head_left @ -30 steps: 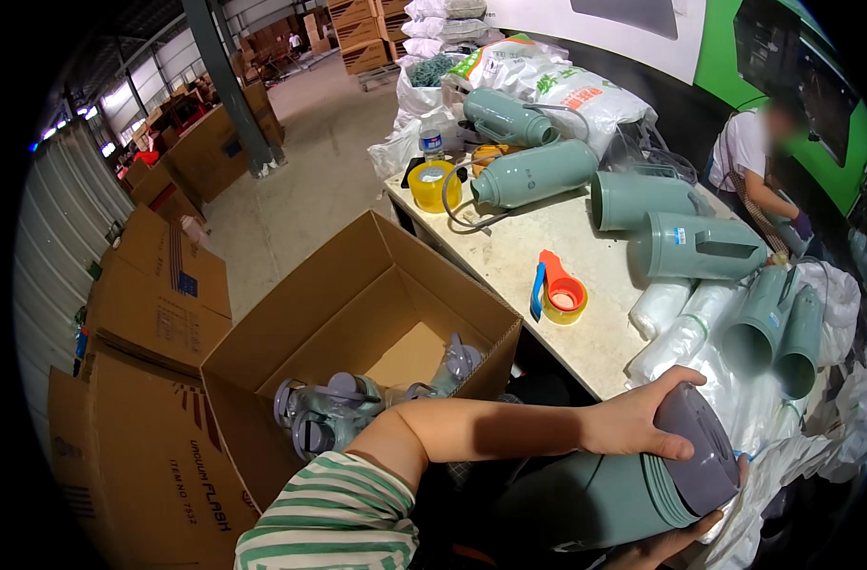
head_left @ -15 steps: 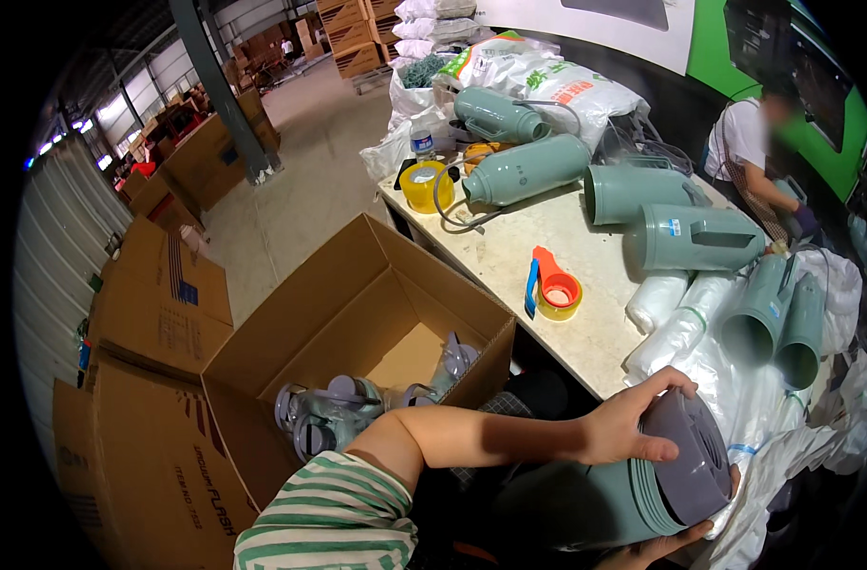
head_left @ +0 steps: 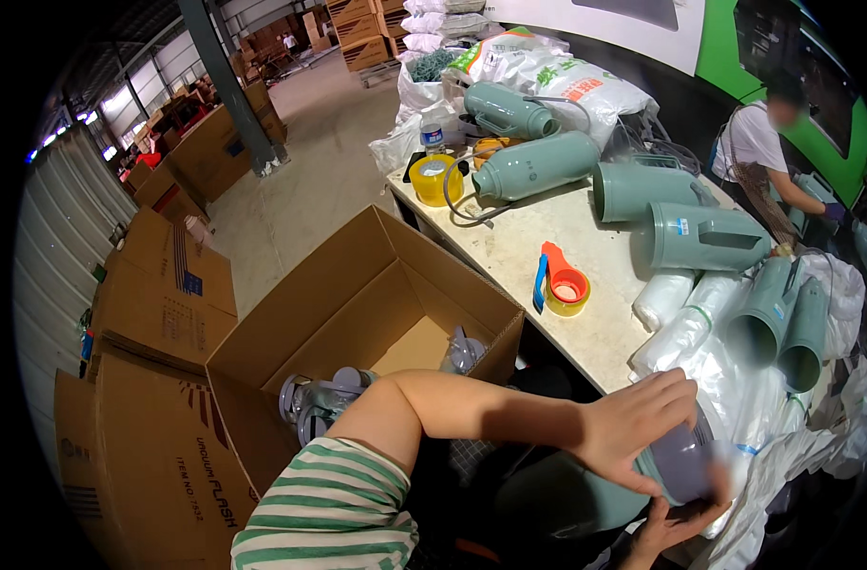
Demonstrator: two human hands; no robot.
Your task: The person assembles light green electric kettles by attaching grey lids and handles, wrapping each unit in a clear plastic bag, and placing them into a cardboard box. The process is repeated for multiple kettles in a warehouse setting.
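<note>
Grip on the purple-grey cap [head_left: 682, 465] has been altered: the thumb of the left hand [head_left: 633, 432], pressed near the cap's end face half a second ago, has been lowered toward the joint with the green flask body [head_left: 585, 499], and the cap's side is now covered by the palm. The left fingers are drawn together and clamped on the cap. A fresh hold for twisting seems to have been taken, though the direction of any turn cannot be told. The threads, plainly exposed earlier, are now mostly masked, so whether the cap sits any closer cannot be judged.

The flask body is held tilted just off the near end of the table [head_left: 495, 252], beyond the right-hand corner of the open carton [head_left: 301, 323]; its far end and whatever it is rested on are lost in shadow. The right hand [head_left: 669, 530] is placed beneath the cap, but its fingertips are blurred, and whether they are clamped cannot be told. Its forearm is cut off below. Grey-topped flasks [head_left: 334, 391] by the carton's near wall are partly hidden by the left arm.
</note>
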